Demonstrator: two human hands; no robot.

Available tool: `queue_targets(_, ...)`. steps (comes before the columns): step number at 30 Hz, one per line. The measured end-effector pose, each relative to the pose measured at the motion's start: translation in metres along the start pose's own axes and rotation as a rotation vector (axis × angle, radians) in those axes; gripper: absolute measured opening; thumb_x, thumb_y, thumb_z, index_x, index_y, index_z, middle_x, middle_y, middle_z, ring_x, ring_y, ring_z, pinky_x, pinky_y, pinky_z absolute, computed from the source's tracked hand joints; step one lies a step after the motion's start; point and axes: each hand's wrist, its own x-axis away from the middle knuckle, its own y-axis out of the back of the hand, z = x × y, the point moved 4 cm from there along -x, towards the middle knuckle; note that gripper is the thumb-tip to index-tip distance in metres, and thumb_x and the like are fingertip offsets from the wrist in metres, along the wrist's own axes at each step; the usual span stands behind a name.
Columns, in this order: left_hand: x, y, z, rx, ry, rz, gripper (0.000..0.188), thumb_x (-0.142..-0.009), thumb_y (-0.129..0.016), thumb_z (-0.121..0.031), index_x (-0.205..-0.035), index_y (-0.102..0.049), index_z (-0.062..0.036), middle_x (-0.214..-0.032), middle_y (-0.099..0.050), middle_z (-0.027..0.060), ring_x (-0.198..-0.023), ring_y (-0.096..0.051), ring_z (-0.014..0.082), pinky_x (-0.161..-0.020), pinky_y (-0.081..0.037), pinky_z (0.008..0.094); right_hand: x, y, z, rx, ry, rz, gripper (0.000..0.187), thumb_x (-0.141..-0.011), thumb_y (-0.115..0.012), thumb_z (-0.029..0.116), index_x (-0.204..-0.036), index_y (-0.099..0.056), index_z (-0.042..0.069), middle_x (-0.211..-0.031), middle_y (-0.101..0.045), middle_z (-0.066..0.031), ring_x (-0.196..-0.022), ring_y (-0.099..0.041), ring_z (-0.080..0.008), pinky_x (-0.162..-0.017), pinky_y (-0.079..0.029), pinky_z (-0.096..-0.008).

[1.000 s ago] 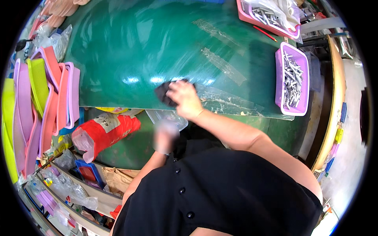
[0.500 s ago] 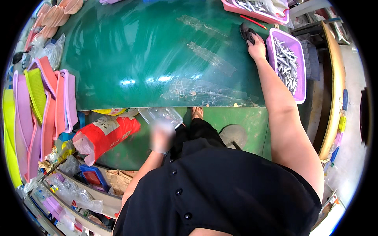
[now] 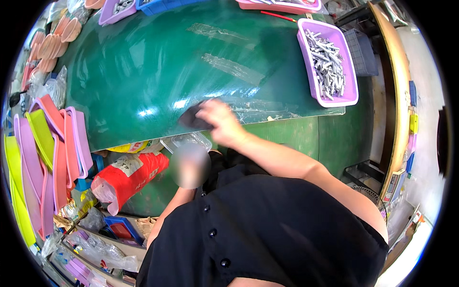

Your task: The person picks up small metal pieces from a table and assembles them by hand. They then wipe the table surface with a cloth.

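Observation:
Near the front edge of the green table (image 3: 129,81), my right hand (image 3: 222,121) is closed on a black cloth (image 3: 193,117) that lies against the tabletop. Motion smears the fingers and the cloth a little. My left hand (image 3: 190,166) is below the table's edge, at the near side of a clear plastic container (image 3: 192,139). A blur covers its fingers, but the container appears held there, just under the edge and close to the cloth. Strips of clear tape (image 3: 233,68) are stuck on the tabletop.
A purple basket (image 3: 353,81) of small grey metal tubes stands at the table's right. A red pencil-like stick (image 3: 278,16) lies near a pink basket (image 3: 248,5). Stacked coloured trays (image 3: 76,138) and a red bag (image 3: 134,178) are at left. A wooden board edge (image 3: 400,95) runs along the right.
My right hand has swept the cloth from the far right, beside the purple basket, to the near middle edge. The left hand and container stay by the edge. The view has shifted slightly.

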Motion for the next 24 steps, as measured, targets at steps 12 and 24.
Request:
queue_targets(12, 0.006, 0.006, 0.033, 0.049, 0.046, -0.088, 0.053, -0.076, -0.039, 0.006, -0.128, -0.036, -0.0025, -0.111, -0.055, 0.0137, -0.091, -0.06, 0.0255, -0.07, -0.053, 0.0358, 0.018, 0.027, -0.07, 0.608, -0.183, -0.134, 0.044, -0.057, -0.057, -0.003, -0.099, -0.058, 0.008, -0.11, -0.055, -0.0139, -0.106, -0.049, -0.0357, -0.089, -0.039, -0.047)
queue_targets(24, 0.003, 0.035, -0.007, 0.035, -0.073, -0.05, 0.047, -0.078, -0.038, 0.004, -0.124, -0.039, -0.004, -0.108, -0.054, 0.0109, -0.092, -0.059, 0.0233, -0.069, -0.053, 0.034, -0.063, -0.091, 0.017, -0.058, 0.099, 0.229, 0.035, -0.066, -0.064, 0.006, -0.101, -0.06, 0.005, -0.11, -0.056, -0.0171, -0.108, -0.049, -0.0379, -0.093, -0.038, -0.0465)
